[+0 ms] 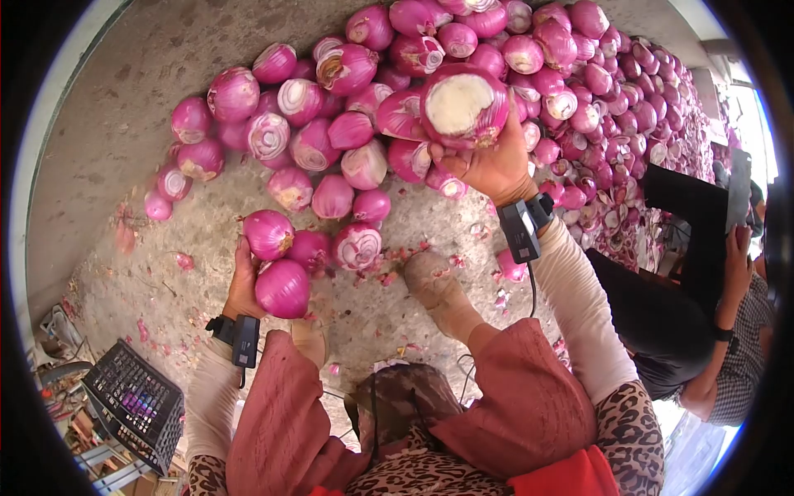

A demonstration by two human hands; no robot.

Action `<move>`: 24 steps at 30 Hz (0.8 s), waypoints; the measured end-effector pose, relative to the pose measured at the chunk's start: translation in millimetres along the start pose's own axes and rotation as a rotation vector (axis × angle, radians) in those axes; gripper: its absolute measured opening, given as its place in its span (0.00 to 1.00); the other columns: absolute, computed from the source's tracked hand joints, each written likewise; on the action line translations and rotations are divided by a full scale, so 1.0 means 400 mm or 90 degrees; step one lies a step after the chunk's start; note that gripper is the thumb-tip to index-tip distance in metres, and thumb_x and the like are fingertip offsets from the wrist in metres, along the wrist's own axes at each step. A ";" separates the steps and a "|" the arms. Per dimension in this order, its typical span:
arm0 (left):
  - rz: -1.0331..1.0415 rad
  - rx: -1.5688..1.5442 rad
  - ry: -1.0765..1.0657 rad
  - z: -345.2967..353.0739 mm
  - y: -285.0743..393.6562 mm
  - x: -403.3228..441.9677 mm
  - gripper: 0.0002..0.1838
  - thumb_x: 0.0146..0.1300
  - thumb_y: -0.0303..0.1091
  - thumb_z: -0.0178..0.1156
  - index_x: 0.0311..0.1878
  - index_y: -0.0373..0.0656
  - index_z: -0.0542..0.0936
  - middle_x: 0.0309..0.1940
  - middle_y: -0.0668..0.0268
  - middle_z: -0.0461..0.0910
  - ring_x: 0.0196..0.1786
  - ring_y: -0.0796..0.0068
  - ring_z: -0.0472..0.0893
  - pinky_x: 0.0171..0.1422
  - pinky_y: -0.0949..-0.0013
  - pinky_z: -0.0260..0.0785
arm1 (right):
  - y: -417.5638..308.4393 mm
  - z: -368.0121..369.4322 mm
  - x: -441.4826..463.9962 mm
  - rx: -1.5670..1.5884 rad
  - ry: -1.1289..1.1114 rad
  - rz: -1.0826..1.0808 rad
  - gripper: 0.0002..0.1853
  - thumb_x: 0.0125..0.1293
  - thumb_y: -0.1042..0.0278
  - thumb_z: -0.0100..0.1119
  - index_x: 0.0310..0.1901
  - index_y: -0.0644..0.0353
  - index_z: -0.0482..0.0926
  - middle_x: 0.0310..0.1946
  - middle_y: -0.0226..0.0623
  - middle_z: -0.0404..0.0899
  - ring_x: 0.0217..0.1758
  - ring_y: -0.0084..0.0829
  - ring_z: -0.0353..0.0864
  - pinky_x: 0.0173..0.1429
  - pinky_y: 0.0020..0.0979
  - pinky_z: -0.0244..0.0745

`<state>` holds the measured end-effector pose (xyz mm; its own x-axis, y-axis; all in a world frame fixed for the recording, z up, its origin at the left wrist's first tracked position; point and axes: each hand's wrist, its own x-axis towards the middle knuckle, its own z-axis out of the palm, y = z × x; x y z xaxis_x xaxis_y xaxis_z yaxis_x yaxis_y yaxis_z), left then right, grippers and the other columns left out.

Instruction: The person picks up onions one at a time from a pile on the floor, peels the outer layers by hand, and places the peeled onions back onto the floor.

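Observation:
My right hand (499,165) is raised over the pile, its fingers closed round a large red onion (488,87) whose pale cut face is turned up. Other onions lie close beside and under those fingers. Lower down on the left, my left hand (242,281) is curled against the side of two peeled onions, an upper onion (267,234) and a lower glossy onion (282,288). Most of its fingers are hidden behind them. A smaller onion (310,250) and an onion with a ringed cut end (357,246) sit just to their right.
A big heap of onions (600,78) spreads along the top and right. Skin scraps litter the concrete floor (207,240). A black plastic crate (136,401) stands at lower left. At right sits another person with dark trousers (662,322). My shoe (430,281) is between the hands.

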<state>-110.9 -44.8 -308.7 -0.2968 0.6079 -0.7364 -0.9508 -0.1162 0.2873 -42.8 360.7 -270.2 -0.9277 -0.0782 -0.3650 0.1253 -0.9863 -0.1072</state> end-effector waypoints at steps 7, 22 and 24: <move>0.012 -0.011 0.015 0.004 -0.001 -0.003 0.53 0.52 0.80 0.42 0.69 0.44 0.59 0.61 0.40 0.67 0.57 0.30 0.71 0.53 0.33 0.71 | 0.041 -0.010 0.001 -0.062 -0.105 0.084 0.47 0.62 0.24 0.36 0.70 0.57 0.54 0.65 0.53 0.64 0.63 0.59 0.68 0.63 0.52 0.69; 0.033 0.096 -0.138 0.121 -0.004 -0.027 0.44 0.64 0.69 0.43 0.68 0.38 0.60 0.62 0.54 0.68 0.63 0.57 0.71 0.66 0.53 0.67 | 0.287 0.043 0.003 -0.813 -0.123 -0.051 0.35 0.64 0.63 0.63 0.67 0.63 0.56 0.60 0.46 0.68 0.63 0.32 0.69 0.64 0.35 0.67; 0.066 0.124 -0.100 0.155 -0.014 -0.027 0.44 0.62 0.69 0.46 0.67 0.39 0.60 0.62 0.53 0.68 0.63 0.58 0.72 0.66 0.53 0.67 | 0.332 0.069 -0.002 -0.970 -0.161 -0.021 0.39 0.62 0.58 0.65 0.68 0.64 0.55 0.59 0.49 0.69 0.62 0.35 0.70 0.63 0.36 0.68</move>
<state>-96.9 -2.1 -264.2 -0.3600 0.7169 -0.5970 -0.8763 -0.0402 0.4802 -35.1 225.9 -258.7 -0.9509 -0.2364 -0.1996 0.1865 0.0768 -0.9794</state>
